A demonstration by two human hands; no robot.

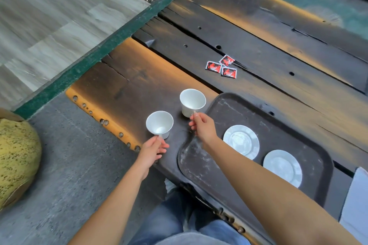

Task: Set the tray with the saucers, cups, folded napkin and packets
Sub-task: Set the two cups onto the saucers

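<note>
Two white saucers (241, 141) (282, 167) lie side by side on a dark oval tray (310, 145) at the right. Left of the tray, two white cups stand on the dark wooden table. My left hand (152, 150) pinches the handle of the nearer cup (159, 124). My right hand (202, 127) pinches the handle of the farther cup (192, 101), which is tilted at the tray's left rim. Three red packets (222, 66) lie together farther back on the table. A pale napkin (356, 201) shows at the right edge, partly cut off.
The table (258, 45) is made of dark planks with gaps and holes. A yellow speckled cushion (16, 157) sits on the grey floor at the left. My jeans-clad legs (179, 225) are below the table's near edge.
</note>
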